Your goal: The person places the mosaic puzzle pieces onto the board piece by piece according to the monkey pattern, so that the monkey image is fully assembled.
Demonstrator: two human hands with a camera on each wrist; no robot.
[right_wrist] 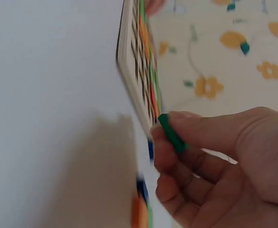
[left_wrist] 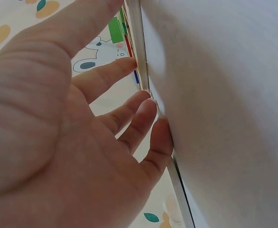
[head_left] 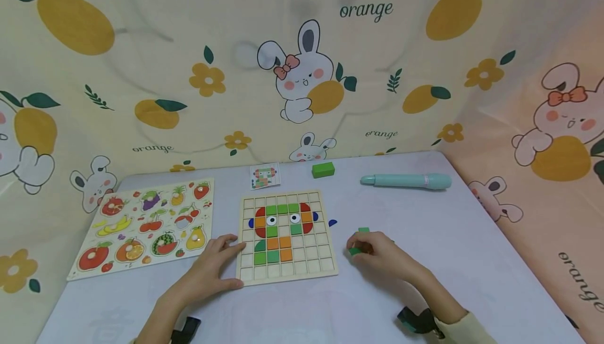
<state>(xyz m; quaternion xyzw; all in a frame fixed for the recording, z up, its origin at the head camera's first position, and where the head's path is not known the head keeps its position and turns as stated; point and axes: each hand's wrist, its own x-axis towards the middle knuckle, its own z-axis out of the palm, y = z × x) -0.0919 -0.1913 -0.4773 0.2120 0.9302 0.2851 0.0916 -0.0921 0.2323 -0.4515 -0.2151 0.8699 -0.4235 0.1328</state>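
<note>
A square wooden grid board (head_left: 313,262) lies mid-table, with green, orange, red and blue pieces set in some cells and two eye pieces. My left hand (head_left: 205,273) rests at its left edge, fingertips and thumb touching the rim. In the left wrist view, the fingers (left_wrist: 122,111) reach along that edge. To the right of the board, my right hand (head_left: 387,255) pinches a small green piece (right_wrist: 172,133) between thumb and fingers. Behind that hand, another green piece (head_left: 363,229) shows. A blue half-round piece (head_left: 333,222) lies just off the board's right edge.
On the left lies a fruit-picture board (head_left: 141,223). Behind the grid board are a small pattern card (head_left: 265,176) and a green block (head_left: 323,170). A teal marker (head_left: 406,181) lies at the back right. An orange piece (right_wrist: 138,211) shows in the right wrist view.
</note>
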